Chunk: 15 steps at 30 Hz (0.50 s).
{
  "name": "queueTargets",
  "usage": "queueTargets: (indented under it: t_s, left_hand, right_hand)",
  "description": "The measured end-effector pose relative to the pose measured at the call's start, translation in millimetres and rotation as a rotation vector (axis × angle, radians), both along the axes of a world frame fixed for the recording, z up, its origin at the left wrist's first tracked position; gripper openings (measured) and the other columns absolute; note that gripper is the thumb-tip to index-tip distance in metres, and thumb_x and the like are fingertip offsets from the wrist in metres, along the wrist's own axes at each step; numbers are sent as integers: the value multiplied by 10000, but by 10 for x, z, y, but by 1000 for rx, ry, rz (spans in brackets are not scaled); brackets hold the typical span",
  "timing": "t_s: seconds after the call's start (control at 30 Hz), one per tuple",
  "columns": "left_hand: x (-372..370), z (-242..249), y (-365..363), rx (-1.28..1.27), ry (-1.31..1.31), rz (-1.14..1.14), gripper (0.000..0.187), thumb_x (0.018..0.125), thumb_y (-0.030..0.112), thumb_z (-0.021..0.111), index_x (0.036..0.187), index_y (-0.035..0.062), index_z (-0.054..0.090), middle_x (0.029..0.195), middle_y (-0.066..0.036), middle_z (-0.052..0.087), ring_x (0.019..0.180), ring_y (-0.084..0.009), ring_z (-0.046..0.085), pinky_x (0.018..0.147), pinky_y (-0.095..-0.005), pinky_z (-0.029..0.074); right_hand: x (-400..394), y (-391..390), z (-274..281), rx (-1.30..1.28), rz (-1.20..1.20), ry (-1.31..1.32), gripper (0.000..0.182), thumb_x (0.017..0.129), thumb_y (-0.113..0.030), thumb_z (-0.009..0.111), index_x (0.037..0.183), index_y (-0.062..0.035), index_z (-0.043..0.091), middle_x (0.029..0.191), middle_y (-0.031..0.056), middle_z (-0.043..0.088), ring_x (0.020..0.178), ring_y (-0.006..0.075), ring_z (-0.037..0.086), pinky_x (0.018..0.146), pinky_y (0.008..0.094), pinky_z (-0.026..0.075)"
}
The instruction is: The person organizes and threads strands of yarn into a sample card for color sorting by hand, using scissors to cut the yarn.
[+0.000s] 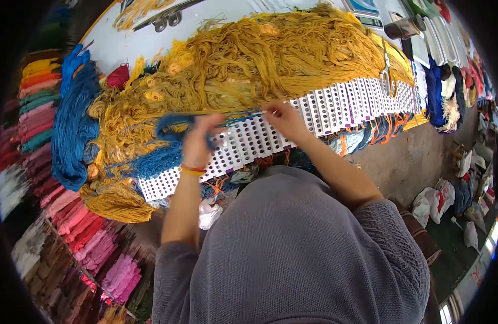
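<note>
A bundle of blue yarn (173,125) hangs about my left hand (199,139), which is closed on it and smeared by motion. From there thin blue strands stretch across to my right hand (284,120), whose fingers pinch them. Both hands are above a row of white cards with punched holes (254,137), along the table's near edge. More blue yarn (157,161) lies on the left end of the cards. Behind my hands spreads a big heap of mustard-yellow yarn (243,54). Scissors (387,70) rest at the right end of the heap.
Blue skeins (75,127) hang over the table's left end. Racks of coloured yarn (70,216) stand at the left. A dark jar (404,27) is at the far right of the table. Bags (435,200) sit on the floor at the right.
</note>
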<state>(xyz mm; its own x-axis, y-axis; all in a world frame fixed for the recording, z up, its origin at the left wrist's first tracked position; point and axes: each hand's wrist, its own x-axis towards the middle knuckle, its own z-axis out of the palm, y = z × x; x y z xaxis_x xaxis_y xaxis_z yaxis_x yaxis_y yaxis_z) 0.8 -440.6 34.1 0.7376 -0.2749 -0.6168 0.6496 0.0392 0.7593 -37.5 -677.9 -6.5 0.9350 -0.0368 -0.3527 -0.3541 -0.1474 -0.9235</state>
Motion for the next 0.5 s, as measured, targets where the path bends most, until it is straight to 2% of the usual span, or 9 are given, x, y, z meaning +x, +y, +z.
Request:
queueTargets:
  t_s: [0.03,0.1,0.13,0.2,0.33,0.5]
  left_hand:
    - [-102,95,-325,-200,140,2,539,895,456,309,1188,23,444,1170,-90,493,979,-182,514,740,-324,465]
    - [-177,108,-601,-406,195,-4,593,901,476,248,1210,-3,414,1143,-78,504,1000,-180,502,749,-319,453]
    - [-177,137,-629,-442,194,16,593,896,482,270,1199,-3,428,1120,-82,517,963,-171,515,728,-311,460]
    - [-180,250,-643,-459,219,73,610,890,501,268,1188,-2,442,1082,-87,538,908,-166,533,678,-291,459]
    - [-199,304,-572,-490,257,77,558,900,465,295,1186,11,450,1053,-75,547,895,-156,533,671,-288,458]
    - [-242,256,-538,-316,135,14,359,894,298,433,1122,34,518,1003,-44,552,820,-124,540,609,-246,460]
  right_hand:
    - [-24,154,147,50,104,33,167,807,-147,570,924,-29,568,742,18,561,646,57,500,559,219,440]
    - [-53,381,331,460,61,190,155,813,-138,563,901,-10,562,741,16,560,652,55,515,543,213,461]
    - [-50,398,382,344,82,144,126,788,-112,557,809,13,557,716,39,570,633,86,544,514,227,474]
    - [-57,439,402,336,53,133,117,795,-108,547,813,8,554,703,32,563,612,82,539,516,227,480]
    - [-65,497,518,442,-28,184,119,795,-110,551,817,7,555,689,28,557,607,80,533,517,227,467]
    - [-99,542,543,346,16,167,120,789,-103,554,812,14,550,695,34,559,620,83,544,529,229,476]
